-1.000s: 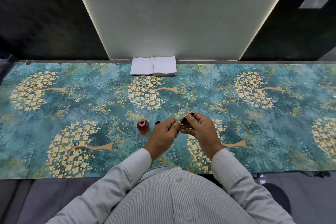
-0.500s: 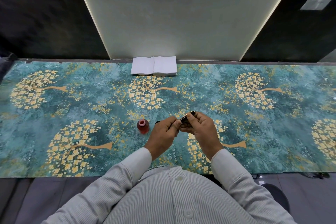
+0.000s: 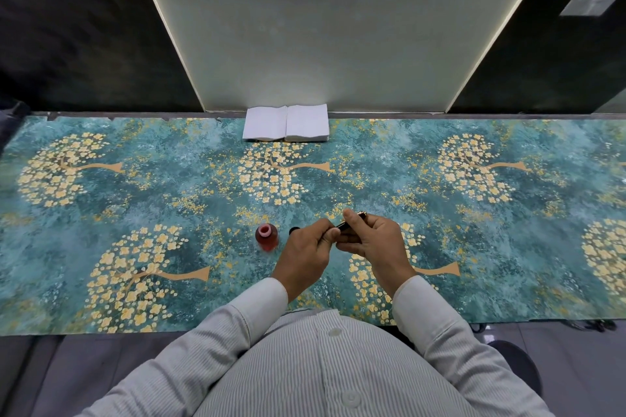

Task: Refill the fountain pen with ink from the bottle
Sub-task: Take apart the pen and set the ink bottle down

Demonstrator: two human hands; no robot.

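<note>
**Pen held in both hands, open ink bottle just to the left**

The fountain pen (image 3: 350,224) is up off the tabletop (image 3: 508,247), held between both hands in front of the person. Its long axis runs on a slant, the gold-trimmed dark end pointing up and to the right, the lower end hidden inside the fingers. The right hand (image 3: 372,244) wraps the barrel, fingers curled round it with the thumb on top. The left hand (image 3: 306,254) pinches the lower-left end between thumb and fingertips; whether that end is the nib section or a cap cannot be made out.

The ink bottle (image 3: 267,238), red with its mouth uncovered, stands upright on the tabletop just left of the left hand, near but not touching it. A small dark object, probably the bottle cap (image 3: 293,230), lies between bottle and hand.

The bottle lies left of both grips, so the left hand is nearer. Judging by the grips, the pen is being opened, and the filling end must then travel left and down into the mouth.
</note>
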